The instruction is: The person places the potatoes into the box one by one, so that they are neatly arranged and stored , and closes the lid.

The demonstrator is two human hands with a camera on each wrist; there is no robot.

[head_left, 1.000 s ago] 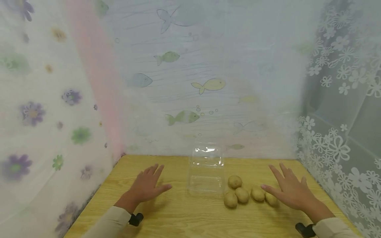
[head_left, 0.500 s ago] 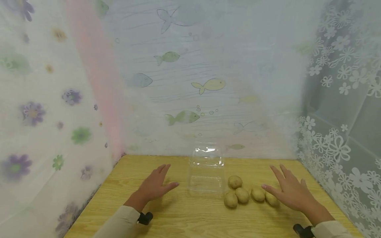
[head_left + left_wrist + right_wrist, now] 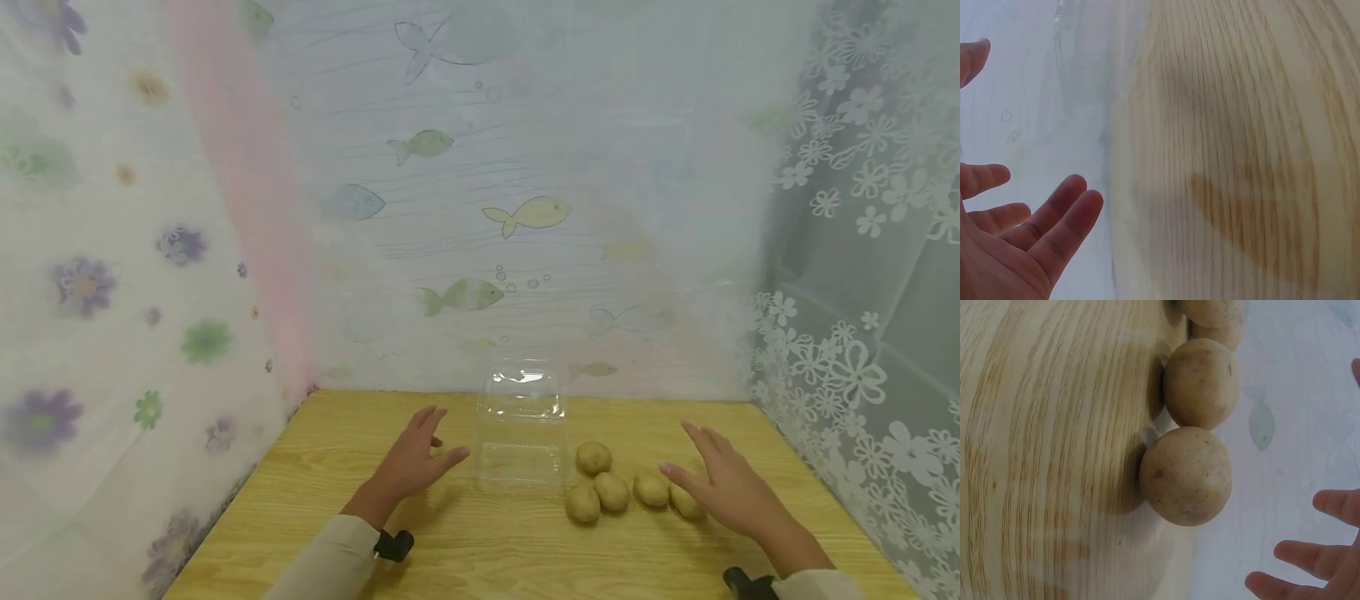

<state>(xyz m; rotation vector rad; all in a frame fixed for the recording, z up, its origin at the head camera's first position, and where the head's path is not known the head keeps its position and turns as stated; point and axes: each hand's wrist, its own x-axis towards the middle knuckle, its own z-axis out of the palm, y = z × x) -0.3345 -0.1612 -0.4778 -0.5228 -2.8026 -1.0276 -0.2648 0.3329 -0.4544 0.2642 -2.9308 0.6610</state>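
Observation:
My left hand (image 3: 411, 458) is held over the table just left of a clear plastic clamshell box (image 3: 522, 467), thumb toward it and holding nothing. The box stands with its lid (image 3: 522, 392) raised at the back. On the right, my right hand (image 3: 731, 487) hovers beside several potatoes (image 3: 611, 492), fingers spread and nothing held. Its thumb overlaps the rightmost potato (image 3: 686, 502) in the head view. The right wrist view shows a near potato (image 3: 1186, 476) apart from the fingers (image 3: 1313, 557). In the left wrist view, the fingers (image 3: 1066, 231) are loosely extended.
The potatoes sit on the wood-grain table (image 3: 480, 554) right of the box, some close together. Behind the table hangs a fish-patterned curtain (image 3: 450, 208). Flower-patterned sheets border the left and right sides.
My left hand has moved right, toward the clear box. My right hand has shifted only slightly, its fingers drawing closer together. The box and potatoes have stayed in place.

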